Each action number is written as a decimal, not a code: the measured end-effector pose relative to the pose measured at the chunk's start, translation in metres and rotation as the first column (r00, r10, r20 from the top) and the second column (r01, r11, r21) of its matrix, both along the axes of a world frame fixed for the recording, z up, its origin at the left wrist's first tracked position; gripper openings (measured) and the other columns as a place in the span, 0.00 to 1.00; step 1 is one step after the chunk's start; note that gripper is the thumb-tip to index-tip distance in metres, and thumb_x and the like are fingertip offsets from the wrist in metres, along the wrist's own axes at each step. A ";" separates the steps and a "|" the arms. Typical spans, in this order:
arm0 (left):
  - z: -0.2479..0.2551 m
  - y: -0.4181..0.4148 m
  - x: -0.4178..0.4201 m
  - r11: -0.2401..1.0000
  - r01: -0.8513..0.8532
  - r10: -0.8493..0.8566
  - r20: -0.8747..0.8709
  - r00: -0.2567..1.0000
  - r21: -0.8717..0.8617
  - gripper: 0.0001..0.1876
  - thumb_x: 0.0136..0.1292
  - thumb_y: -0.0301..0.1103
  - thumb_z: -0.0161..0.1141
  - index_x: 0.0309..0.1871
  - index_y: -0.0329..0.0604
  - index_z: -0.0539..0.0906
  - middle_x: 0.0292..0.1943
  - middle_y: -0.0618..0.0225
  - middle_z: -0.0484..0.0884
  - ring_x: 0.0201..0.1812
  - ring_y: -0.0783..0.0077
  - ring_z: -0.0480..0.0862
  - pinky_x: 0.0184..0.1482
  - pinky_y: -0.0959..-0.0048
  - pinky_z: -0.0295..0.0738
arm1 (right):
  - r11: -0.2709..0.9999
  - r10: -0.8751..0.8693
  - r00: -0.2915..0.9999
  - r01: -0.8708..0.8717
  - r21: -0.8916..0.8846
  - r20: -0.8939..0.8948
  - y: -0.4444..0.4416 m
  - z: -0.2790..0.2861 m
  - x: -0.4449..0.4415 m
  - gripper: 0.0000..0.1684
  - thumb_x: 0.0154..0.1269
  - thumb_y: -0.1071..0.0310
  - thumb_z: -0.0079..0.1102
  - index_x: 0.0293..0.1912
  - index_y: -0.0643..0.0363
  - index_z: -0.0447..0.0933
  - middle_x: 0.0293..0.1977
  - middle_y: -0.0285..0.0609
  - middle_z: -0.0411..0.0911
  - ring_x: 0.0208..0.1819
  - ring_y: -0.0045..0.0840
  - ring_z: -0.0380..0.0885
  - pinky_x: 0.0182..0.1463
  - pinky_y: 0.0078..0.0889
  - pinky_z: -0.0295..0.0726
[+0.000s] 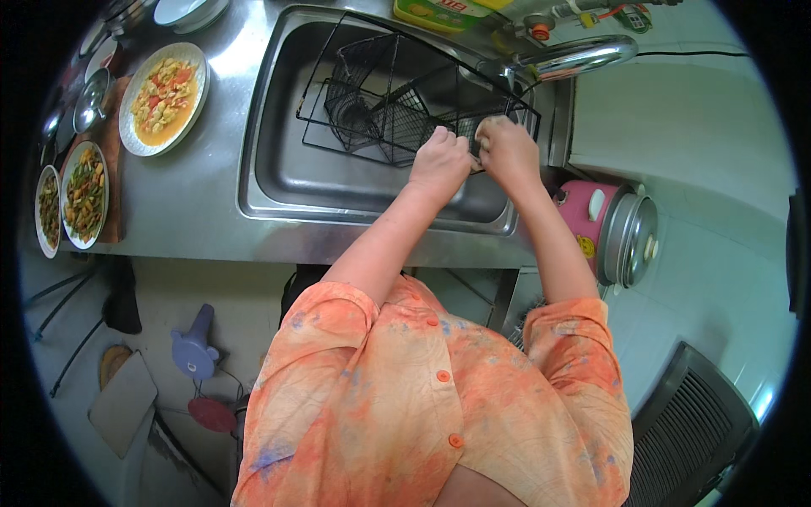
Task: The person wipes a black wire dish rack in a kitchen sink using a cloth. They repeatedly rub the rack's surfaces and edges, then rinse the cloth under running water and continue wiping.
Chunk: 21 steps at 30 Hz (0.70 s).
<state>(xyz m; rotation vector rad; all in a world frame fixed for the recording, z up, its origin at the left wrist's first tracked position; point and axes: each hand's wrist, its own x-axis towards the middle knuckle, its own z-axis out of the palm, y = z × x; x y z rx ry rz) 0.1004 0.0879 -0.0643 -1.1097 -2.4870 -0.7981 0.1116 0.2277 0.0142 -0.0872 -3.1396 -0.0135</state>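
A black wire rack [399, 123] with mesh baskets rests tilted in the stainless steel sink [317, 184]. My left hand [441, 160] is curled at the rack's near right part and appears to grip its wire. Close beside it, my right hand [509, 149] has its fingers bent inward over the rack's right end and looks slightly blurred. A small pale scrap [475, 166], perhaps cloth, shows between the two hands. The fingers hide what the right hand holds, along with part of the rack's right corner.
A chrome faucet [573, 56] reaches over the sink's far right. Left on the counter are a plate of tomato and egg [163, 104] and a stir-fry plate [85, 193] on a wooden board. A pink rice cooker [586, 218] sits right of the sink.
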 end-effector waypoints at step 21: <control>0.008 -0.039 0.086 0.893 -0.128 -0.301 0.785 0.542 0.431 0.36 0.60 0.43 0.68 0.66 0.35 0.65 0.60 0.49 0.69 0.62 0.53 0.71 0.65 0.60 0.66 | -0.023 -0.473 0.825 0.339 -0.941 0.309 -0.043 -0.011 0.111 0.18 0.69 0.65 0.60 0.55 0.63 0.74 0.46 0.43 0.79 0.46 0.20 0.78 0.51 0.24 0.77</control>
